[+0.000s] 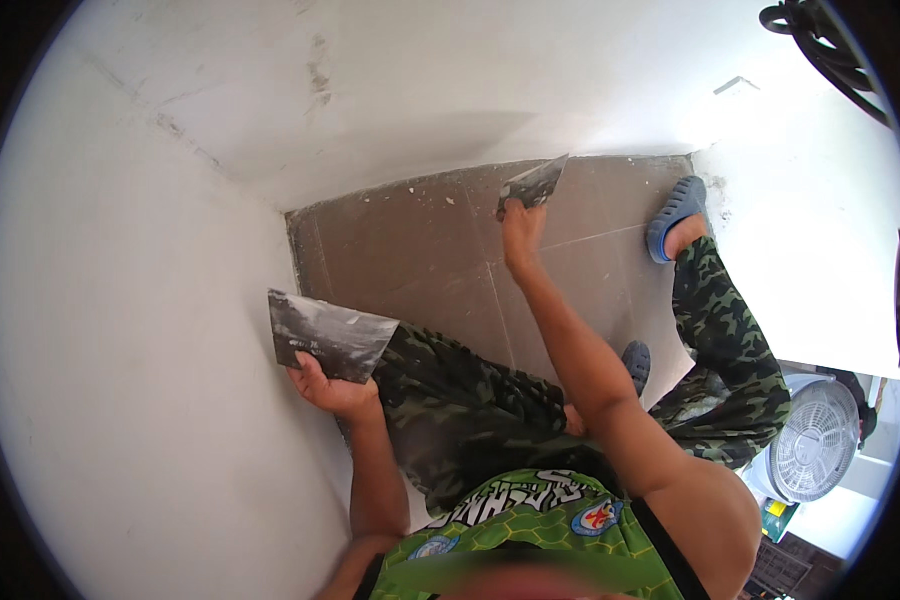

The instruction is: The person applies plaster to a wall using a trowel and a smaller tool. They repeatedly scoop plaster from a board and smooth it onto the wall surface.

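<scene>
In my left hand [335,391], close to the left wall, is a wide putty knife [330,332]. Its dark blade is smeared with pale putty and tilts up; my fingers hide its handle, and my thumb lies along the blade. My right hand [523,232] reaches forward over the floor, closed around a second putty knife [537,184]. That blade is also streaked with white, and its tip points at the foot of the far wall [450,90]. Whether the tip touches the wall I cannot tell.
Brown floor tiles [400,240] with white specks lie between the walls. The left wall [140,330] and far wall carry dark scuffs. My leg in camouflage trousers ends in a grey-blue clog [677,215] at the right wall. Behind on the right stands a fan [815,440]; black cable [830,50] hangs upper right.
</scene>
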### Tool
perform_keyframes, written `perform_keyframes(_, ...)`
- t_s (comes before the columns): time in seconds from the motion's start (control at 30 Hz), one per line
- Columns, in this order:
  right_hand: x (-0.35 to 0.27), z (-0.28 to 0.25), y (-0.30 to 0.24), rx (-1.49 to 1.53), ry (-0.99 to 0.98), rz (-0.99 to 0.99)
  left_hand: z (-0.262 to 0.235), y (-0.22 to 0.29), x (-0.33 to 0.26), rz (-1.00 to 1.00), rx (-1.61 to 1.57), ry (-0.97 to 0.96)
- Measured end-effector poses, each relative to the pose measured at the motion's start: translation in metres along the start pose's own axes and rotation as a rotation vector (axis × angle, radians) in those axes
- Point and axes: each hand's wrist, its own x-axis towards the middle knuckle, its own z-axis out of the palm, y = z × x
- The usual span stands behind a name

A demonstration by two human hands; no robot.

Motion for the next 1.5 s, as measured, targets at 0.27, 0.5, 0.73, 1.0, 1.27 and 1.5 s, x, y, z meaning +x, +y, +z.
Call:
perform_keyframes(0.27,-0.006,0.146,0.009,-0.215,0.028,-0.255,-0.002,0.001,0.0,-0.012,0.002,0.005)
perform_keyframes(0.5,-0.092,0.174,-0.038,0.297,-0.356,0.18,-0.019,-0.014,0.002,0.111,0.246,0.023)
perform_keyframes(0.73,-0.06,0.14,-0.04,1.122,-0.31,1.002,-0.007,-0.008,0.001,0.012,0.004,0.014)
perform_keyframes(1.0,0.045,0.101,-0.01,1.274,-0.109,0.867,-0.002,0.0,0.0,0.038,0.107,-0.039)
perform_keyframes(1.27,0.09,-0.049,-0.045,1.156,0.089,0.671,-0.005,-0.004,0.001,0.067,0.064,-0.058)
perform_keyframes(1.5,-0.035,-0.111,-0.138,0.397,-0.233,0.456,0.015,0.024,-0.006,-0.144,0.159,-0.01)
